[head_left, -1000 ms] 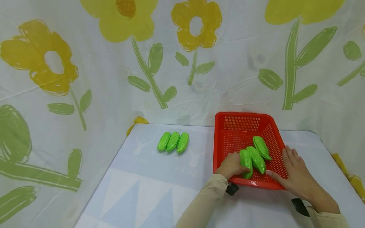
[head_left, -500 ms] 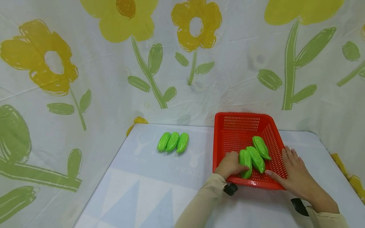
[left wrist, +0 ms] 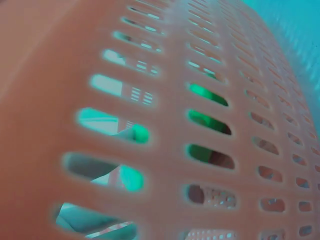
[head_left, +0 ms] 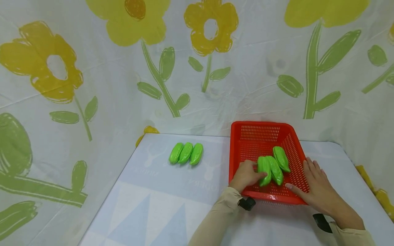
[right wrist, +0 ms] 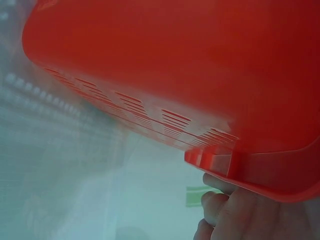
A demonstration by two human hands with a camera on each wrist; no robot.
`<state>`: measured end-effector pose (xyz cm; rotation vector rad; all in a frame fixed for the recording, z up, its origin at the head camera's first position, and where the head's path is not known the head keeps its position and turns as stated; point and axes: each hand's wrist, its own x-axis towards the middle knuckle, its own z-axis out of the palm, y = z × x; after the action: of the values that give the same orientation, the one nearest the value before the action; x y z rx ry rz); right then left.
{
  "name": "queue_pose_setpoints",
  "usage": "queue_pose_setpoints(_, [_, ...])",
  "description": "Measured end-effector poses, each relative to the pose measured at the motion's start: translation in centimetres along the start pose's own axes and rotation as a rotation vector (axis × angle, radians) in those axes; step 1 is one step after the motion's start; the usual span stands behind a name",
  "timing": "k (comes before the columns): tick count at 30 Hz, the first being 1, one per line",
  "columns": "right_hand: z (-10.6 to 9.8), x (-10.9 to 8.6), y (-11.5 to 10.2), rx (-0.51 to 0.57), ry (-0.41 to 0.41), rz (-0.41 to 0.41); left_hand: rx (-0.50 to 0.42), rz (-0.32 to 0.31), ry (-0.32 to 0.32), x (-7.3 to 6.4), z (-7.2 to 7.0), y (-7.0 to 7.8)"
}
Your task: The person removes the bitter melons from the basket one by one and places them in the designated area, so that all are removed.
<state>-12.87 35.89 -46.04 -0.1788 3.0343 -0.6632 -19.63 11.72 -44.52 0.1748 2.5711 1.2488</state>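
My left hand (head_left: 246, 175) reaches into the red slotted basket (head_left: 271, 197), its thumb and fingers around the leftmost green ribbed, pod-shaped piece (head_left: 264, 171). A second green piece (head_left: 276, 170) leans against it on the right. Slightly behind lies a third green piece (head_left: 281, 159), near the right wall. My right hand (head_left: 320, 191) rests along the basket's right rim, fingers outstretched and thumb over the near corner. The left wrist view looks through the basket wall's slots (left wrist: 170, 120) at bits of green; the right wrist view shows the basket's outside (right wrist: 175, 65) and right-hand fingers (right wrist: 235, 210) beside its rim.
Three more green pieces (head_left: 186, 153) lie side by side toward the table's back left. The pale patterned table (head_left: 154, 198) ends at a flower-printed curtain (head_left: 246, 85) behind it, and another curtain side hangs at left.
My left hand has moved a little farther into the basket, taking the leftmost green piece away from the near wall. The adjoining piece has shifted slightly with it. My right hand stays put.
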Motion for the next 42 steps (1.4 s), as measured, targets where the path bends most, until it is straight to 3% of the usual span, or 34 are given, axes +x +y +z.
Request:
queue_pose_setpoints(13, [0.2, 0.0, 0.0, 0.011, 0.014, -0.013, -0.093, 0.029, 0.03, 0.0, -0.4, -0.1])
queue_pose_setpoints(23, [0.2, 0.0, 0.0, 0.013, 0.012, -0.016, -0.175, 0.041, 0.015, 0.3, -0.5, -0.3])
queue_pose_setpoints(34, [0.4, 0.0, 0.2, 0.019, 0.03, -0.039, -0.447, 0.097, -0.066, 0.1, -0.6, -0.8])
queue_pose_setpoints(42, [0.5, 0.0, 0.4, 0.025, 0.033, -0.033, -0.591, 0.116, -0.119, -0.1, -1.3, -0.8])
